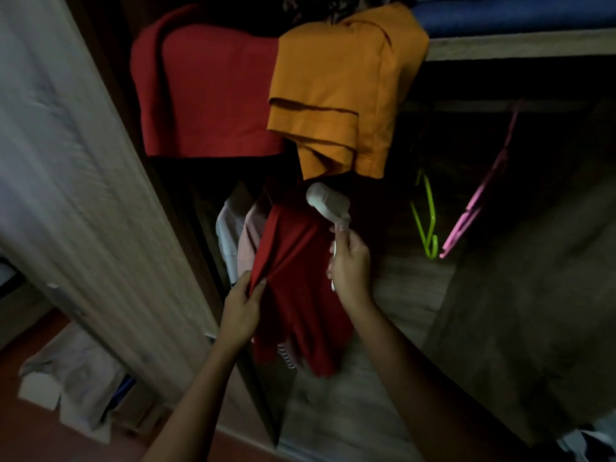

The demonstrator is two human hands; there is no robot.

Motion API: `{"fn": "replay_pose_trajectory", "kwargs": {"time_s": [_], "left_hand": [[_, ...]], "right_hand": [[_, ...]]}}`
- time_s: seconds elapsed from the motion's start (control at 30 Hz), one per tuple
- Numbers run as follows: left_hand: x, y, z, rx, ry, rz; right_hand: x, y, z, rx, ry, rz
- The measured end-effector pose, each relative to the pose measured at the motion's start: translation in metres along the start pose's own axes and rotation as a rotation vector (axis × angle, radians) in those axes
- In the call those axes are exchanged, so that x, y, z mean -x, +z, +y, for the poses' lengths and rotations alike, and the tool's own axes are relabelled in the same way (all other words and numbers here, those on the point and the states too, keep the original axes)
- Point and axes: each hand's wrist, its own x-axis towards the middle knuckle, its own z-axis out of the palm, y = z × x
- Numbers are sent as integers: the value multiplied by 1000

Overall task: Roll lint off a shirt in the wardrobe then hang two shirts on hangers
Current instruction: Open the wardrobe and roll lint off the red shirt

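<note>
A red shirt (pixel 296 278) hangs inside the dim wardrobe among other hung clothes. My left hand (pixel 240 306) pinches its left edge and pulls the cloth taut. My right hand (pixel 350 265) grips the handle of a white lint roller (pixel 326 201), whose head rests against the upper part of the red shirt. A second red shirt (pixel 206 95) and an orange shirt (pixel 340 95) are draped over the shelf edge above. A green hanger (pixel 425 215) and a pink hanger (pixel 480 191) hang bare on the rail to the right.
The wardrobe door (pixel 83 195) stands open at the left. White and pink garments (pixel 240 235) hang behind the red shirt. A blue item (pixel 516 11) lies on the top shelf (pixel 520 48). Pale cloth (pixel 73 378) lies on the floor at lower left.
</note>
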Motion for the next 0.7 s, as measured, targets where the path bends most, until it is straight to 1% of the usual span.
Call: {"fn": "replay_pose_trajectory", "kwargs": {"time_s": [0.07, 0.13, 0.17, 0.3, 0.37, 0.4, 0.47, 0.6, 0.63, 0.7], "left_hand": [[-1, -7, 1, 42, -7, 40], [-2, -13, 5, 40, -1, 76], [-2, -15, 6, 22, 5, 97], [-3, -26, 8, -113, 49, 227], [-3, -30, 11, -163, 61, 272], [-3, -31, 13, -184, 68, 289], [-2, -34, 18, -223, 73, 314], [0, -37, 27, -262, 75, 358], [1, -39, 29, -266, 69, 367], [1, -41, 30, -260, 67, 383]], "right_hand": [[3, 13, 6, -15, -42, -25], [23, 25, 28, 57, -99, -65], [36, 28, 46, 104, -99, -104], [84, 31, 118, 281, 27, -304], [91, 29, 130, 349, 48, -361], [88, 28, 128, 347, 46, -361], [73, 27, 117, 293, 20, -294], [17, 25, 71, 189, -50, -28], [2, 23, 58, 140, -40, 33], [-23, 17, 36, 11, 42, 101]]}}
